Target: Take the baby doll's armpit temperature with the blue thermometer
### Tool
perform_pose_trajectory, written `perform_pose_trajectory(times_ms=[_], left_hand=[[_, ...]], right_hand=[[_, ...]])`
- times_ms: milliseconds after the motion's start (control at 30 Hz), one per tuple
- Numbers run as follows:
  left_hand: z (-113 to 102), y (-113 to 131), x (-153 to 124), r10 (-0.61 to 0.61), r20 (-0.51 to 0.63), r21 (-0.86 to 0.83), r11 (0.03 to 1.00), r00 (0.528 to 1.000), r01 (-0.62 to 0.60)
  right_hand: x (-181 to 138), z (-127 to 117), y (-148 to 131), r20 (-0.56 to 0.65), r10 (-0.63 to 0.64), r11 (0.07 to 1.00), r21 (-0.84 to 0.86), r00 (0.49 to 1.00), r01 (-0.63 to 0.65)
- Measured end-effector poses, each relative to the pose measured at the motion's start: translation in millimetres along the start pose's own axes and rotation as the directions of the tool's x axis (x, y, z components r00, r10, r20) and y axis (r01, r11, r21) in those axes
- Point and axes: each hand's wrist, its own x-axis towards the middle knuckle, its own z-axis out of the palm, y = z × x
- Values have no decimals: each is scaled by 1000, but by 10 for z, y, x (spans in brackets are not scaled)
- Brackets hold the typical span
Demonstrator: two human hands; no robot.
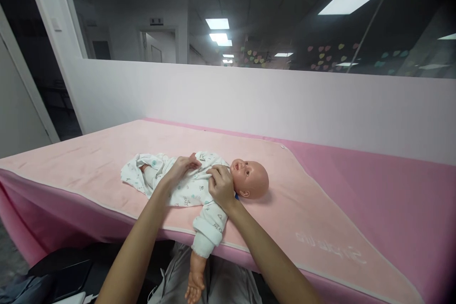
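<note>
Pale pink soft blanket [89, 161] covers the tabletop in an office room with a glass partition [249, 14] behind. On it lies a plastic baby doll [251, 178] on its back, bald head to the right, one arm hanging over the near edge. It wears a white printed cotton romper [188, 190]. The left hand [180, 168] pinches the cloth at the chest; the right hand [221, 185] grips the collar. I judge the doll light and stiff, the cloth soft; best held under the torso.
</note>
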Motion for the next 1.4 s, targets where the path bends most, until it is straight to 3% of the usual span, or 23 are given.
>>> perform_pose_trajectory(times_ms=[100, 333, 567, 900, 1133, 1400], left_hand=[[-43, 19, -88, -10, 208, 212, 977, 978, -35], [-104, -5, -153, 4, 279, 312, 945, 960, -94], [-87, 25, -216, 32, 246, 245, 965, 969, -94], [-94, -16, -206, 65, 158, 204, 974, 985, -97], [-103, -40, -191, 22, 165, 196, 979, 986, -54], [-121, -24, -191, 24, 235, 154, 986, 972, -62]], right_hand=[[-6, 19, 9, 20, 6, 999, -44, 1000, -5], [29, 27, -33, 72, -27, 995, -96, 997, 33], [93, 75, -152, 210, -216, 975, -6, 953, 222], [67, 124, -124, 240, -139, 988, -35, 961, 152], [67, 151, -129, 254, -85, 994, -48, 964, 100], [42, 189, -141, 185, -3, 993, -119, 983, 26]])
